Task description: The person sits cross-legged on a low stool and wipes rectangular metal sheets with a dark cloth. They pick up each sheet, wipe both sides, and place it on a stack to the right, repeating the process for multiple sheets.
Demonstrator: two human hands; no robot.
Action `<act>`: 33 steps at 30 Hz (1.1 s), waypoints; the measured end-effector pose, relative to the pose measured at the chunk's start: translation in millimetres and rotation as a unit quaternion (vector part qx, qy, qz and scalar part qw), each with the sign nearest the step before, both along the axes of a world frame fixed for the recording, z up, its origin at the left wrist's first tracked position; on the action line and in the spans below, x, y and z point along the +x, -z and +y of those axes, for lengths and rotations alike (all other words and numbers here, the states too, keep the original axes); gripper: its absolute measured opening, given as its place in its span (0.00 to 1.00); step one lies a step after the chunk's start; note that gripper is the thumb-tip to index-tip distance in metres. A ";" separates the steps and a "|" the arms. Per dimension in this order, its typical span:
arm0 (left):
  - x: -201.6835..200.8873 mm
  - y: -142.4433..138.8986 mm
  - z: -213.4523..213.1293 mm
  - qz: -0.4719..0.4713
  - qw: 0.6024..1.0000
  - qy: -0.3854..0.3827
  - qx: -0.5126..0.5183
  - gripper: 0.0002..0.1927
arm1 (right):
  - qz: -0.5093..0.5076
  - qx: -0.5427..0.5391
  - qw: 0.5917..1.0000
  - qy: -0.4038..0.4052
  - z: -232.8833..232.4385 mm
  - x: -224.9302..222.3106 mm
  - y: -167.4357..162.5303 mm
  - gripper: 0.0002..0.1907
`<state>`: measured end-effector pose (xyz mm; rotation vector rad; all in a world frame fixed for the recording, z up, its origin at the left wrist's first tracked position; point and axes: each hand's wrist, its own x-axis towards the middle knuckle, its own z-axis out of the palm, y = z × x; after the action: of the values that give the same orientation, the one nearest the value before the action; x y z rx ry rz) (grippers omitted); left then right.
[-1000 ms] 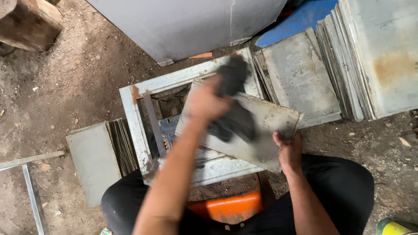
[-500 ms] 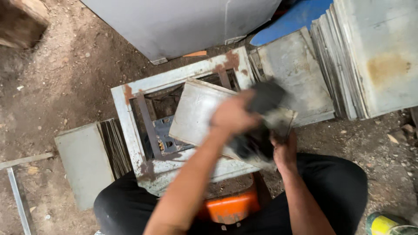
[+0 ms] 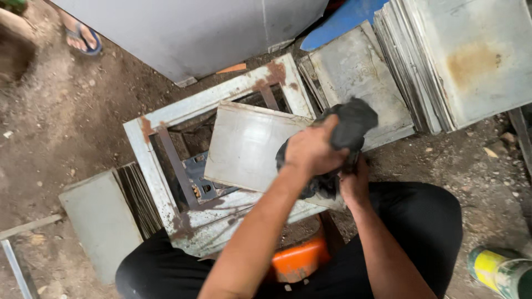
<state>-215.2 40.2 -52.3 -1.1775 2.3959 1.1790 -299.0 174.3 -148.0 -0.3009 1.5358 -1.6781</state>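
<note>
A grey metal sheet lies tilted across a rusty white-painted metal frame in front of my knees. My left hand is clenched on a dark crumpled cloth and presses it onto the sheet's right end. Just below it, my right hand grips the sheet's near right corner, partly hidden under the cloth and my left hand.
Stacks of similar metal sheets lean at the right and lie at the left. An orange stool shows between my legs. A large grey panel stands behind, another person's sandalled foot is top left, and a yellow-green can bottom right.
My left hand has swept the cloth from the sheet's upper middle to its right end. The right hand kept its hold on the sheet's corner.
</note>
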 end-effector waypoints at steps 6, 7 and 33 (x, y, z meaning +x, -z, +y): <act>123.6 -12.2 -82.2 -0.001 0.945 -0.253 -0.206 0.33 | -0.014 0.004 1.000 -0.007 -8.7 1.9 -15.8 0.21; 134.4 -17.1 -91.0 -0.007 0.939 -0.271 -0.212 0.34 | -0.008 0.014 1.000 -0.008 -9.3 2.6 -19.3 0.19; 198.2 -7.7 -113.1 -0.054 0.892 -0.347 -0.286 0.44 | 0.178 0.333 0.912 -0.160 1.8 -22.9 -40.4 0.19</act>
<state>-16.9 -72.9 -44.6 -2.3482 2.3603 0.4781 -321.9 176.2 -107.6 -0.4752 2.0927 -0.7997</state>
